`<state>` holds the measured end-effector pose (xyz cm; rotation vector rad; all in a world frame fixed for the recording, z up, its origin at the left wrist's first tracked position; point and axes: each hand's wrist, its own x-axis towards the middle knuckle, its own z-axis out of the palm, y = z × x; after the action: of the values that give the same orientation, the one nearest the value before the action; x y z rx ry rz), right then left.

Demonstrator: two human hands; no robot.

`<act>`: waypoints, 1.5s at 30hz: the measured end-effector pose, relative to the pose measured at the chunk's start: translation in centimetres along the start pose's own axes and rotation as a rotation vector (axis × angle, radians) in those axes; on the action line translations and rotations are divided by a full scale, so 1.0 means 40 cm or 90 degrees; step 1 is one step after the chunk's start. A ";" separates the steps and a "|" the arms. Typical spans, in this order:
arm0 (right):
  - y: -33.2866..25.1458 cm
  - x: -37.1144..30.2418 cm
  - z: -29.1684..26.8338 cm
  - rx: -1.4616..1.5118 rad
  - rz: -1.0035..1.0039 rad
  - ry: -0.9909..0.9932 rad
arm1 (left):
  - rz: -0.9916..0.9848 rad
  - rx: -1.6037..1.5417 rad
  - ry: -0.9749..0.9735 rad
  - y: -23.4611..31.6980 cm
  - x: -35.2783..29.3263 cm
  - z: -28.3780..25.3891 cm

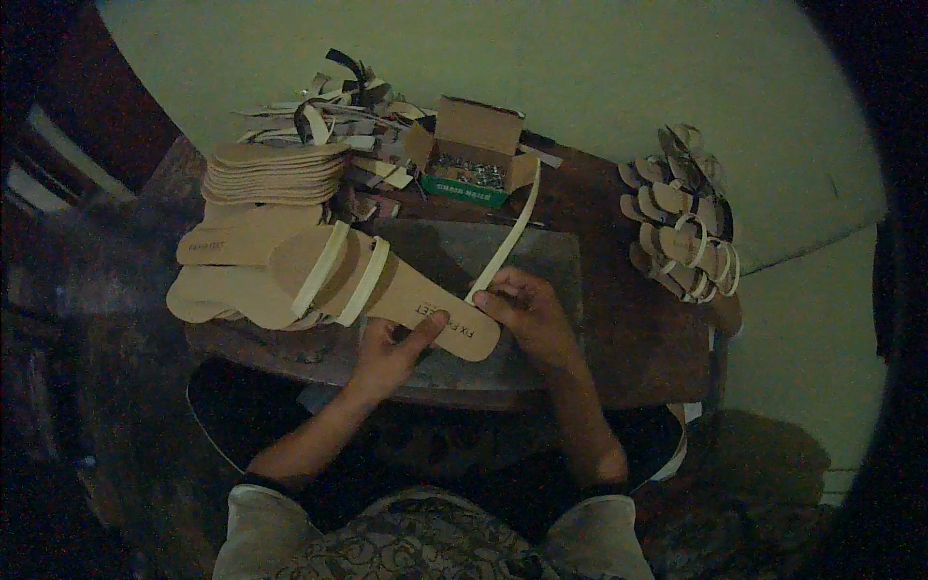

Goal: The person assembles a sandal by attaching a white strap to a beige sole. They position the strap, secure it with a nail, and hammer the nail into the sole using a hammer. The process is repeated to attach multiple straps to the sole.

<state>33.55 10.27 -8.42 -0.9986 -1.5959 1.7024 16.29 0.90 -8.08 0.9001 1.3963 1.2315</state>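
Note:
A tan sandal sole (pixel 401 285) with two cream straps (pixel 365 280) across its front part lies aslant before me, its heel end toward the right. My left hand (pixel 394 350) grips it near the heel, thumb on top and fingers underneath. At the heel's far edge, my right hand (pixel 517 307) pinches the lower end of a long, narrow cream strap (pixel 512 237). That strap rises in a curve, its upper end near the tack box. Whether its lower end is fixed to the sole cannot be made out under the fingers.
Stacked tan soles (pixel 275 174) stand at the left, with more loose soles (pixel 217 237) nearer me. Strap pieces (pixel 372 121) heap behind them. An open green cardboard box (pixel 464 191) holds small metal pieces. Strapped sandals (pixel 681 227) pile at the table's right side.

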 end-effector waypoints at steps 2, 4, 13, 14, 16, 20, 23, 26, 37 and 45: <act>-0.011 0.002 0.010 -0.017 -0.004 0.000 | 0.008 0.012 0.014 -0.003 0.000 -0.003; -0.016 0.003 0.010 -0.031 -0.006 0.003 | 0.018 0.035 0.009 -0.002 0.000 -0.004; -0.057 -0.009 0.013 -0.056 0.077 0.014 | -0.033 0.024 -0.025 0.010 -0.002 -0.009; -0.067 -0.009 0.013 -0.095 0.084 0.018 | -0.047 0.021 -0.026 0.019 -0.004 -0.008; -0.063 -0.011 0.007 -0.121 0.074 0.022 | -0.092 0.020 -0.022 0.044 -0.006 0.000; -0.025 0.001 -0.017 -0.110 0.054 -0.012 | -0.117 0.021 -0.020 0.062 -0.014 0.005; -0.079 0.005 -0.015 -0.129 0.070 -0.030 | -0.030 0.000 -0.017 0.023 -0.019 0.000; -0.119 0.049 -0.053 -0.163 0.018 0.045 | -0.062 0.030 -0.010 0.047 -0.024 -0.011; -0.074 0.414 -0.093 -0.739 -0.279 0.153 | -0.070 -0.022 0.058 0.097 -0.020 -0.030; -0.023 0.457 -0.053 -0.832 -0.270 0.264 | -0.039 0.023 0.093 0.088 -0.020 -0.040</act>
<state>25.38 26.72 -9.78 -1.2779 -2.3356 -0.0177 14.56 0.49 -4.54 0.7997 1.5549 1.2489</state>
